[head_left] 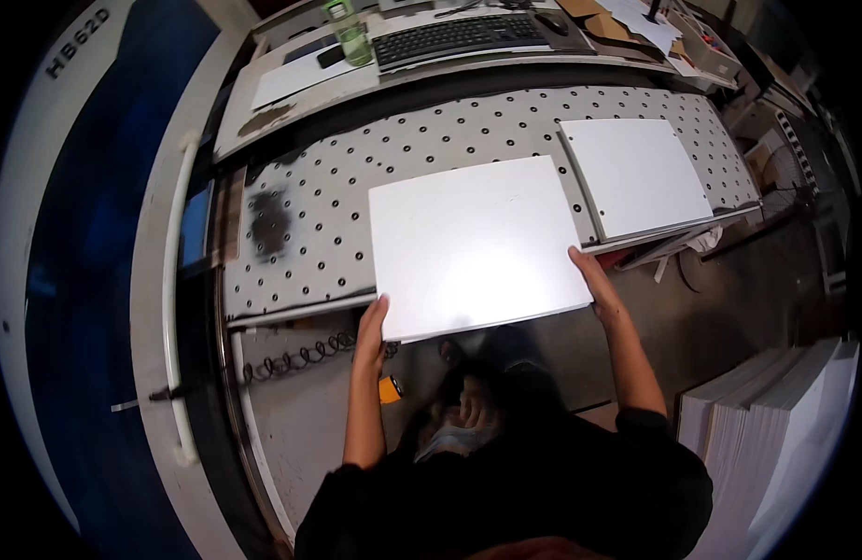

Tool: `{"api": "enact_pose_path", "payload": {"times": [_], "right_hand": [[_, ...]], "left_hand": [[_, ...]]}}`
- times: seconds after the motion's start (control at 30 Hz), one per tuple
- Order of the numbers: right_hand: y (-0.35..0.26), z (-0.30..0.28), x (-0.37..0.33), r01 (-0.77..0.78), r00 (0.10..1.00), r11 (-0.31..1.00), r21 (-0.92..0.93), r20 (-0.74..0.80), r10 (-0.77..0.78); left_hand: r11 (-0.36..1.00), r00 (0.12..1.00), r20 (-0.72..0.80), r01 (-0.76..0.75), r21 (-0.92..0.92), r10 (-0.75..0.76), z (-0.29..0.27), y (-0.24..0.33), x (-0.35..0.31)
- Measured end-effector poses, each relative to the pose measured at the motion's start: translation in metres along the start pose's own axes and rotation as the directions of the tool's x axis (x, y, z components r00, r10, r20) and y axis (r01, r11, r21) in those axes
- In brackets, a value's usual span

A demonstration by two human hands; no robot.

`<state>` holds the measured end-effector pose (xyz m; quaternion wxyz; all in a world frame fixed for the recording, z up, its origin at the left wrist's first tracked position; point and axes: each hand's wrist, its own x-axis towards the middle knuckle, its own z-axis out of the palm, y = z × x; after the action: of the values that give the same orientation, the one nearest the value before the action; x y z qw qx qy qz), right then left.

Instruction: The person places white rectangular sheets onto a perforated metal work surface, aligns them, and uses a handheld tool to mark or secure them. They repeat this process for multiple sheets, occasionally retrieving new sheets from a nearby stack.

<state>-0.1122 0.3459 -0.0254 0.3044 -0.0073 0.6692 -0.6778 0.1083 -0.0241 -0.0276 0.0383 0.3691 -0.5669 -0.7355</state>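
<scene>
A stack of white sheets point(477, 247) lies between my hands, its far part over the perforated table and its near edge jutting past the table's front. My left hand point(371, 329) grips the near left corner, thumb along the side. On the right edge, near the front corner, my right hand point(594, 282) is closed, thumb at the top. The fingers of both hands are mostly hidden beneath or behind the stack. Right of it, a second white stack point(636, 177) rests on the table point(319, 187).
Behind the table, a shelf carries a black keyboard point(459, 42), a mouse point(550, 22) and a green bottle point(351, 37). A blue and white machine panel point(104, 233) stands at left. Tall stacks of boards or paper point(762, 420) stand at lower right. A coiled cable point(295, 359) hangs below the table.
</scene>
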Motion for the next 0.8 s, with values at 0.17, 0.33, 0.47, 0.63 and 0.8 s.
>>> {"api": "enact_pose_path", "payload": {"times": [0.17, 0.33, 0.47, 0.63, 0.8], "right_hand": [[0.023, -0.019, -0.061, -0.168, 0.982, 0.901, 0.401, -0.016, 0.191], [0.035, 0.008, -0.115, -0.249, 0.965, 0.808, 0.534, 0.067, 0.253], [0.02, 0.027, -0.104, -0.225, 0.969, 0.814, 0.535, 0.034, 0.246], [0.019, 0.019, -0.089, -0.203, 0.961, 0.812, 0.547, -0.047, 0.272], [0.007, 0.016, -0.079, -0.274, 0.941, 0.877, 0.394, -0.079, 0.329]], "left_hand": [[0.985, 0.985, -0.024, 0.172, 0.001, -0.172, -0.034, -0.033, -0.039], [0.973, 0.964, -0.137, 0.219, -0.069, -0.226, -0.008, -0.02, -0.067], [0.941, 0.961, -0.109, 0.219, -0.258, -0.254, 0.006, -0.002, -0.07], [0.864, 0.961, -0.077, 0.2, -0.463, -0.264, 0.012, -0.012, -0.072], [0.797, 0.948, -0.129, 0.164, -0.581, -0.29, 0.021, -0.016, -0.067]]}}
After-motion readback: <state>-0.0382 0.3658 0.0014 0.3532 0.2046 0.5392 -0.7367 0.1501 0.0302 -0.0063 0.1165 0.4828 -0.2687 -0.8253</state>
